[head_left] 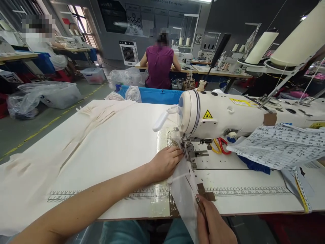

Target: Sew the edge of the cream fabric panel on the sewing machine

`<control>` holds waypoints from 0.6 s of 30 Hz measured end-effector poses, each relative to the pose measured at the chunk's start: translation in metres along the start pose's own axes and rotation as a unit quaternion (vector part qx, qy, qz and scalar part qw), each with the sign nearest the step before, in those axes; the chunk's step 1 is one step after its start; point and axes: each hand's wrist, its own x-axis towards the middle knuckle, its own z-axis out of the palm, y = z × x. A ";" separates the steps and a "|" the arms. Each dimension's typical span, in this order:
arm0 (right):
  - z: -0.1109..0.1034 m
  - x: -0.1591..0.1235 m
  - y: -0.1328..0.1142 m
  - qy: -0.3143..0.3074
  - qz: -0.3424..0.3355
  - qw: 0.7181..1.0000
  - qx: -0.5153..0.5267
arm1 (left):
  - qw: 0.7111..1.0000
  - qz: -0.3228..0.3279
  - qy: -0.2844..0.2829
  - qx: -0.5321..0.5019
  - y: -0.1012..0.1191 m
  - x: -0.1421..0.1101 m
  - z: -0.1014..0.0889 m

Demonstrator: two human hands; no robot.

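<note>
A white sewing machine [213,113] stands on the table, its presser foot and needle area [185,144] low at its left end. Sheer white fabric [181,189] runs from under that area toward me and over the table's front edge. Close beside the needle area, my left hand [166,164] has its fingers together on the fabric; its thumb is hidden. My right hand [215,222] is closed around the brown handle of an awl [200,203], and the thin metal shaft points up and left across the fabric. The fabric's edge also passes beside this hand.
Pale cream fabric [76,142] lies over the table's left side. Printed rulers [243,192] run along the front. Red-and-yellow scissors [221,145], written sheets [281,145] and a tape measure [302,191] lie right. Thread cones [262,47] stand above. A person in purple [159,66] sits ahead.
</note>
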 end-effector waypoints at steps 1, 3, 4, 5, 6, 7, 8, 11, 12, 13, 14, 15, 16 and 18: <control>-0.001 0.002 0.000 0.002 -0.012 1.000 -0.001 | 1.000 -0.004 -0.003 -0.004 0.000 0.000 0.000; -0.003 0.007 0.001 0.010 -0.038 0.999 -0.004 | 1.000 -0.010 -0.010 -0.007 0.001 0.000 -0.001; -0.004 0.010 0.001 0.012 -0.055 0.998 -0.006 | 1.000 -0.011 -0.011 -0.006 0.001 0.000 -0.002; -0.004 0.012 0.002 0.010 -0.071 0.997 -0.007 | 1.000 -0.012 -0.011 -0.004 0.002 0.000 -0.002; -0.005 0.015 0.003 0.006 -0.084 0.996 -0.009 | 1.000 -0.012 -0.010 -0.001 0.004 0.000 -0.003; -0.006 0.017 0.004 0.001 -0.096 0.995 -0.013 | 1.000 -0.013 -0.010 0.003 0.005 0.000 -0.004; -0.006 0.018 0.005 -0.003 -0.106 0.994 -0.017 | 1.000 -0.015 -0.010 0.008 0.007 0.000 -0.004; -0.008 0.023 0.004 0.002 -0.120 0.992 -0.031 | 0.999 -0.027 -0.017 0.020 0.012 0.000 -0.007; -0.009 0.024 0.004 0.006 -0.122 0.992 -0.033 | 0.999 -0.033 -0.019 0.023 0.013 0.001 -0.007; -0.009 0.026 0.003 0.007 -0.121 0.992 -0.035 | 0.999 -0.037 -0.019 0.025 0.015 0.001 -0.008; -0.009 0.027 0.002 0.008 -0.119 0.992 -0.039 | 0.999 -0.039 -0.018 0.025 0.017 0.001 -0.008; -0.010 0.028 0.001 0.007 -0.118 0.992 -0.045 | 0.999 -0.040 -0.018 0.024 0.018 0.000 -0.008; -0.010 0.030 0.001 0.004 -0.117 0.992 -0.051 | 0.999 -0.041 -0.017 0.024 0.020 0.000 -0.007; -0.010 0.032 0.000 -0.008 -0.121 0.991 -0.062 | 0.999 -0.043 -0.016 0.023 0.023 -0.001 -0.006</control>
